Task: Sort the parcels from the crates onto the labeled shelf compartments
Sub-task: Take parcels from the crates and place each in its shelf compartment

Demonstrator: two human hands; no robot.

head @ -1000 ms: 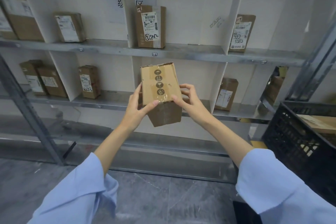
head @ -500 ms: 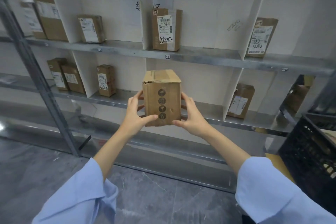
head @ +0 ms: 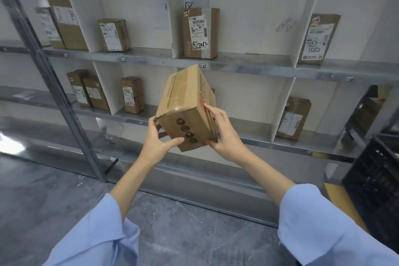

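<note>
While I hold the parcel (head: 186, 101) tilted in mid-air before the shelf (head: 248, 67), my left hand (head: 155, 142) grips its lower near corner, thumb laid on the face printed with four symbols. My right hand (head: 224, 134) clasps the opposite side, fingers curled along the edge. Both arms reach up and forward. Upper compartment directly behind: one labelled box (head: 200, 32), upright. Lower right compartment: one leaning box (head: 293, 117). Black crate (head: 375, 181) far right, contents unreadable.
</note>
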